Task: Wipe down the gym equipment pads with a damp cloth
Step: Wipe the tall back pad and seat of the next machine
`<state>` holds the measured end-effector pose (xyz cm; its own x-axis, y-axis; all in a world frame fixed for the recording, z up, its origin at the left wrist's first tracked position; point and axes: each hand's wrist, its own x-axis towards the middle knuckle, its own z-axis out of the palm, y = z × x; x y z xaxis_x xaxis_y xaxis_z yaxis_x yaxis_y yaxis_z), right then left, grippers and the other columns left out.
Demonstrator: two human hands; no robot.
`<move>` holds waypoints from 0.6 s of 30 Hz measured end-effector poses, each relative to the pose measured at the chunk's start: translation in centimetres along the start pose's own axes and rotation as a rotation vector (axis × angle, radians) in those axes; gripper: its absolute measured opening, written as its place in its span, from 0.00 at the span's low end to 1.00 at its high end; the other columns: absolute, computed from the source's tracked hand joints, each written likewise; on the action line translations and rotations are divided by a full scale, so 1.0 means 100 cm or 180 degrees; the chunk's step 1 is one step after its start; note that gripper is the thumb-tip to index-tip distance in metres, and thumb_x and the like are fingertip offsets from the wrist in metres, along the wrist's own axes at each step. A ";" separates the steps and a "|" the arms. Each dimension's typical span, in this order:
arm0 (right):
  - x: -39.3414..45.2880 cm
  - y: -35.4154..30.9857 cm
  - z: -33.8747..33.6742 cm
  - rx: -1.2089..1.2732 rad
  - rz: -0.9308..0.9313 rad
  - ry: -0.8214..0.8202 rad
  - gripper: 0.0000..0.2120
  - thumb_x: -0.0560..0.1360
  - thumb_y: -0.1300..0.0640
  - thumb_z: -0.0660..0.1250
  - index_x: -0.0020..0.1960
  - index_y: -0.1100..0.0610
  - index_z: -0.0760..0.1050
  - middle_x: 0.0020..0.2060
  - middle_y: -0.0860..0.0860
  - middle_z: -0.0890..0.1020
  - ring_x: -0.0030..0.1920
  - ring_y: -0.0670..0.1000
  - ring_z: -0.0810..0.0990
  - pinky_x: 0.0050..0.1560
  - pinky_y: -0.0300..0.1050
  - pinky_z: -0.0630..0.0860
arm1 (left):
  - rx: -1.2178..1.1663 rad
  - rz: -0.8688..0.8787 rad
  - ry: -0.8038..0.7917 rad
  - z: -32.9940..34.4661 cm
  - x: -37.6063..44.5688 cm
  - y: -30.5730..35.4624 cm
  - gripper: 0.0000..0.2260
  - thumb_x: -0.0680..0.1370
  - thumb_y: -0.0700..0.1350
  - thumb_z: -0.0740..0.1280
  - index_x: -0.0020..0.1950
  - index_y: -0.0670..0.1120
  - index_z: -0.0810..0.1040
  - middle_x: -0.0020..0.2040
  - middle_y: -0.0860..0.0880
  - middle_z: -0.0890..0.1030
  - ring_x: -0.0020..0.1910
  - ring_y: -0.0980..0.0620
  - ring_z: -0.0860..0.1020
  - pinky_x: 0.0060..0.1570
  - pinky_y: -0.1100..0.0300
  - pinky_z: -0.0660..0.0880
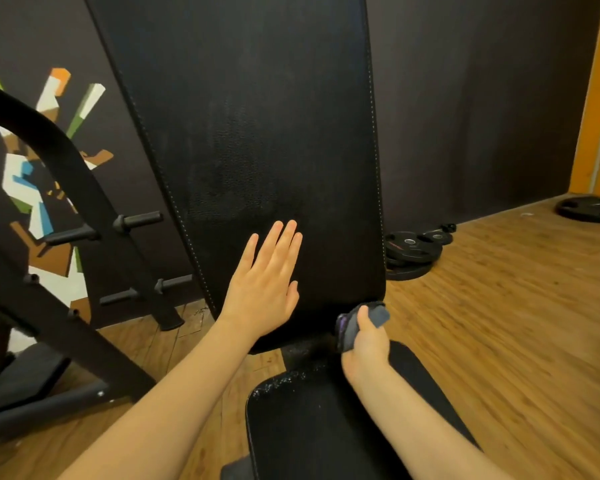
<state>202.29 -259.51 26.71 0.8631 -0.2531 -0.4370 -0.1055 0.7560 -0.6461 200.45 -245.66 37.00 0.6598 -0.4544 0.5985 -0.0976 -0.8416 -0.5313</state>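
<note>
Cloth (pixel 362 322) bunched, dark grey, purple-edged.

support: brown wood-plank floor (pixel 499 306) | on it: stack of black round weight plates (pixel 409 254) just right of black padded bench back (pixel 257 150) | one more black plate (pixel 589 208) far right of the bench back, near orange wall

dim, warm indoor light; the black back pad (pixel 264 150) shows only a faint sheen and swallows detail. wooden floor (pixel 499 323) is brighter at right. wide-angle bending curves the edges, and the whole frame is slightly soft, blurrier toward corners.
</note>
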 end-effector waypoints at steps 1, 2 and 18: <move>-0.012 0.014 0.008 -0.0192 0.0090 -0.0024 0.23 0.78 0.51 0.62 0.68 0.62 0.65 0.61 0.58 0.74 0.62 0.59 0.73 0.60 0.49 0.68 | -0.0010 0.0015 0.0014 0.005 -0.005 -0.001 0.39 0.71 0.51 0.70 0.74 0.39 0.55 0.75 0.40 0.62 0.74 0.42 0.59 0.72 0.46 0.51; -0.020 0.030 0.014 -0.0330 0.0187 -0.0129 0.23 0.78 0.51 0.62 0.68 0.63 0.65 0.63 0.58 0.72 0.63 0.60 0.71 0.59 0.48 0.68 | -0.0013 0.0040 0.0035 0.009 -0.008 -0.002 0.40 0.71 0.51 0.70 0.74 0.39 0.54 0.75 0.39 0.62 0.74 0.42 0.58 0.71 0.46 0.50; -0.020 0.046 0.022 -0.0371 0.0355 -0.0104 0.24 0.77 0.50 0.64 0.66 0.63 0.68 0.59 0.59 0.76 0.58 0.59 0.76 0.55 0.49 0.73 | -0.0106 -0.0067 -0.0314 -0.002 -0.008 0.002 0.36 0.77 0.54 0.62 0.75 0.43 0.44 0.78 0.43 0.51 0.77 0.44 0.48 0.72 0.47 0.42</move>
<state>201.12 -254.23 26.00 0.8583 -0.1502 -0.4907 -0.2565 0.7027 -0.6637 199.75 -245.46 36.52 0.7320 -0.4068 0.5465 -0.1065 -0.8607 -0.4979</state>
